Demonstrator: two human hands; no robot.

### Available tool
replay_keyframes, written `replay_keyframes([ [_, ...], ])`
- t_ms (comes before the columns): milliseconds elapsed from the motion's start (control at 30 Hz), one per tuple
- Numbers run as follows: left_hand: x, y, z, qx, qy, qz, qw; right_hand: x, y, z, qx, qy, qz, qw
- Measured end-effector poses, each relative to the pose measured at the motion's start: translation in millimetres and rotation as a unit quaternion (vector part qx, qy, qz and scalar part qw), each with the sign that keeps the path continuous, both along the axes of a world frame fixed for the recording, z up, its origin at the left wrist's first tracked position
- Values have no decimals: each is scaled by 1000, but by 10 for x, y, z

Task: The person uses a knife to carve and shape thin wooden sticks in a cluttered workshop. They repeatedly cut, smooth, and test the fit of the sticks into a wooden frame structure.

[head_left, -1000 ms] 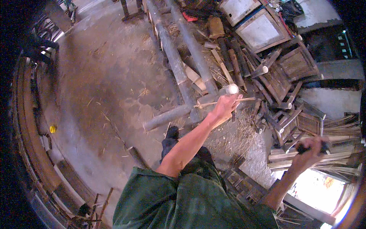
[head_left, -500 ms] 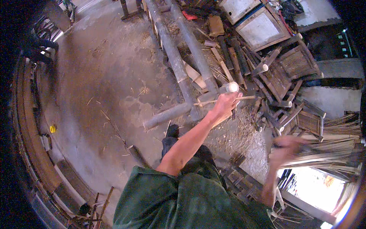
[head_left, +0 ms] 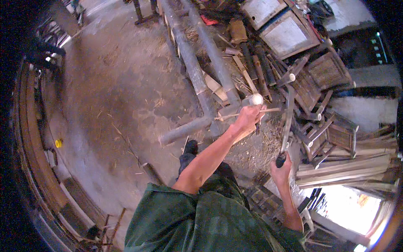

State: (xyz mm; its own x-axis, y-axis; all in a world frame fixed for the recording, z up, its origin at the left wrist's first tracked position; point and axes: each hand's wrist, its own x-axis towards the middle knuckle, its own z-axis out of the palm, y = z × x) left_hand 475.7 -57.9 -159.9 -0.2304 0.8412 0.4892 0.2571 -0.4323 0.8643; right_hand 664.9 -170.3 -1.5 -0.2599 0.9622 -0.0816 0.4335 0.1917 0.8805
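My left hand (head_left: 249,116) is closed around a thin bamboo stick (head_left: 270,110), which lies crosswise and pokes out on both sides of the fist. That hand is at the pale cut end of a bamboo pole (head_left: 256,99), part of a low grey bamboo frame (head_left: 187,50). Under the left wrist a wider pale strip (head_left: 242,135) shows in part. On the right, my right hand (head_left: 282,166) grips the dark handle of a long-bladed knife (head_left: 288,117). Its blade points away from me, apart from the stick.
Bamboo chairs (head_left: 308,86) and a smaller bamboo seat (head_left: 340,136) stand on the right. Split strips (head_left: 348,166) are piled beside them. Shavings (head_left: 268,143) litter the floor. A short pole (head_left: 152,173) and a yellow roll (head_left: 58,143) lie to the left.
My right hand, blurred before at the far right, has moved left and nearer the middle, and the knife in it now shows clearly. My left hand has hardly moved.
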Motion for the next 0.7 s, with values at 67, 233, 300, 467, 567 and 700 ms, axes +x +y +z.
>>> replay_keyframes([
  [67,-69,-134,-90,-54,-2,-3,999,-262,38,184,-52,574,-18,817],
  [233,-145,66,140,-53,7,0,999,-498,120,464,67,875,-110,467],
  [300,-145,13,115,-64,16,-12,998,-468,18,361,-19,656,-28,754],
  [467,-194,-64,101,-60,46,-29,997,-687,-211,417,-14,709,-197,677],
  [567,-155,-131,229,-35,-38,-50,997,-449,-322,243,-61,654,-147,740],
  [700,-174,-150,84,-67,21,-66,995,-390,-494,244,-50,714,-226,661],
])
